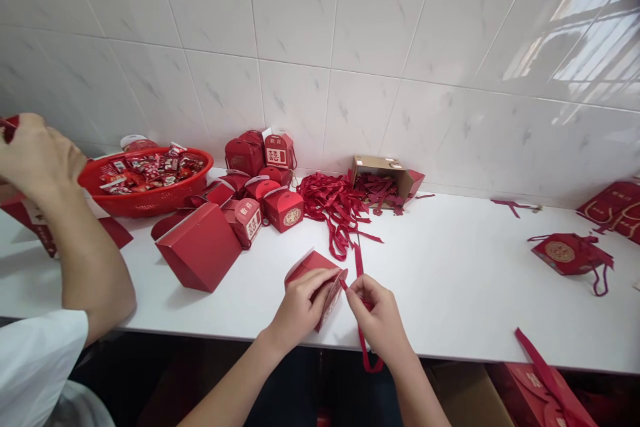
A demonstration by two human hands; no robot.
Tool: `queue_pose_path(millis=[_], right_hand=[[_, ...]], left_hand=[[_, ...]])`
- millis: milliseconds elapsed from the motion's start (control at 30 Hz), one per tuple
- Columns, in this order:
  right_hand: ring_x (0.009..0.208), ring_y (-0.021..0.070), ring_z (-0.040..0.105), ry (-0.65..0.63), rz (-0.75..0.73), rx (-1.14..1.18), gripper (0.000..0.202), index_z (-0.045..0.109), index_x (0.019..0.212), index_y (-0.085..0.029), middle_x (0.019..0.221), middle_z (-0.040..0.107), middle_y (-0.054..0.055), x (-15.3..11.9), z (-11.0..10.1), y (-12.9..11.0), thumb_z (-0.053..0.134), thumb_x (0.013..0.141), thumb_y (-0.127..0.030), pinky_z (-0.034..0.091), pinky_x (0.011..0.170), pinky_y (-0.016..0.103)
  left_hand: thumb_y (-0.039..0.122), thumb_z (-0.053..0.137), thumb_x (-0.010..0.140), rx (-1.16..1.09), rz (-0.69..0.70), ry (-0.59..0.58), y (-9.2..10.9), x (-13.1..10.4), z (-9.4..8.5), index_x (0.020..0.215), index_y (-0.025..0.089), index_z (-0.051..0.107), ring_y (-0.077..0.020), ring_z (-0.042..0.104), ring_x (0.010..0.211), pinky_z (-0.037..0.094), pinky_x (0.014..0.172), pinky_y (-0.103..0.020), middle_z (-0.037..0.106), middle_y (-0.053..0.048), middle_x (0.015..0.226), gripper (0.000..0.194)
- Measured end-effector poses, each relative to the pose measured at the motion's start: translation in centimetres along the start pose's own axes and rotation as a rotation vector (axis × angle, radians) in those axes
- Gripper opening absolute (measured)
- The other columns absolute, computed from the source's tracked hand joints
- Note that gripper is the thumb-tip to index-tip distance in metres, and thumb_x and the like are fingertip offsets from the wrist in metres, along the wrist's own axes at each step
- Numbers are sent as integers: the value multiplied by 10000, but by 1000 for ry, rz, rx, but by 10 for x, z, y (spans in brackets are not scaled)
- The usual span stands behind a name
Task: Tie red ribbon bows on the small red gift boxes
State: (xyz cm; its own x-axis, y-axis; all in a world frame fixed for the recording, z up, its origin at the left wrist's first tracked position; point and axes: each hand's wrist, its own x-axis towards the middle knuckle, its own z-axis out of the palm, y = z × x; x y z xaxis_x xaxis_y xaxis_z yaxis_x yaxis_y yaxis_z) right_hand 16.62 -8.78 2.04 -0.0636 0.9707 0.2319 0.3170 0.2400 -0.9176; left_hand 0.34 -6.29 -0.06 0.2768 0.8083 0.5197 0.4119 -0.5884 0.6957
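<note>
Near the table's front edge, a small red gift box (303,267) lies tilted in my left hand (303,303), whose fingers are closed around its top flap. My right hand (376,310) pinches a red ribbon (369,361) close to that flap. The ribbon's end meets the flap by my fingertips; whether it passes through a hole is too small to tell. Its other part loops down below my right hand, past the table edge. Just behind lies a heap of red ribbons (333,200).
Several closed red boxes (283,208) and a larger red box (199,247) stand left. A red basket (150,203) holds wrapped sweets. A co-worker's arm (75,233) reaches in at far left. An open carton (385,170) stands by the wall; a corded red box (567,253) lies right.
</note>
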Motion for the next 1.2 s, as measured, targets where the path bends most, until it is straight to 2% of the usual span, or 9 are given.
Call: queue_pose_path(millis=[400, 867, 1067, 1200], right_hand=[[539, 109, 416, -26, 64, 2, 166, 462, 651, -195, 580, 469, -41, 1, 3, 9, 489, 809, -240, 348, 521, 223], [559, 111, 432, -31, 73, 9, 157, 463, 660, -197, 592, 477, -42, 7, 6, 3, 488, 807, -243, 352, 545, 223], [554, 112, 436, -22, 93, -45, 159, 446, 649, -201, 585, 472, -47, 10, 7, 1, 490, 797, -242, 350, 546, 223], [554, 114, 435, -10, 89, -64, 193, 433, 638, -203, 577, 460, -50, 10, 9, 3, 499, 805, -274, 349, 548, 225]], left_hand=[[126, 475, 877, 30, 31, 6, -4, -1, 1, 1153, 214, 623, -189, 653, 1016, 552, 891, -329, 692, -57, 1104, 325], [112, 471, 881, 15, 48, 3, -4, -3, 1, 1172, 216, 610, -169, 647, 1016, 540, 894, -300, 686, -50, 1110, 339], [124, 518, 863, 8, 32, 20, -2, -2, 0, 1025, 192, 665, -170, 661, 956, 546, 862, -284, 712, -47, 1003, 230], [130, 527, 862, 5, 15, 29, -2, -2, 1, 993, 188, 665, -169, 662, 935, 540, 853, -278, 711, -46, 982, 199]])
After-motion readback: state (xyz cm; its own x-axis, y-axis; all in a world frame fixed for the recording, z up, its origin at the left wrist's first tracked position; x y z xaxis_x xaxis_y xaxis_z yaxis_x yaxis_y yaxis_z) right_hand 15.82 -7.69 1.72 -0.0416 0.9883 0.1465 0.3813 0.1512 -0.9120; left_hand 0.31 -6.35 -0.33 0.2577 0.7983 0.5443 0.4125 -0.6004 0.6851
